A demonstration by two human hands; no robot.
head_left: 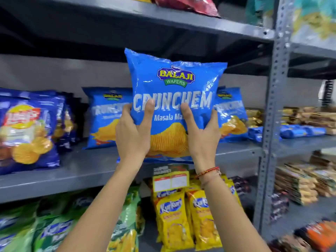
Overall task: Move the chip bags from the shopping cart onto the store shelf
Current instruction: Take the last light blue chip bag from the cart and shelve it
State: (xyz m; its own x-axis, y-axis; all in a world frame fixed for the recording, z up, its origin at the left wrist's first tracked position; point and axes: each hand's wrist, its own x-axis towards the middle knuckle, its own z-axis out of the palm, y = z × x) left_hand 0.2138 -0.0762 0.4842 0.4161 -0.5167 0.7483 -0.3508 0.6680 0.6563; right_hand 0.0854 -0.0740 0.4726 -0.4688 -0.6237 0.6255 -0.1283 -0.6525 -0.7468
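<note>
On the grey shelf (87,171), dark blue bags (27,131) stand at the left. Your left hand (131,135) and right hand (201,137) both grip the blue chip bag (174,88) upright over the shelf's front edge, before two same bags (103,117).

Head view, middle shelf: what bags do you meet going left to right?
Dark blue Lay's bags → a standing Crunchem bag → the Crunchem bag held by the left hand and right hand → another standing Crunchem bag → flat blue packets.
</note>
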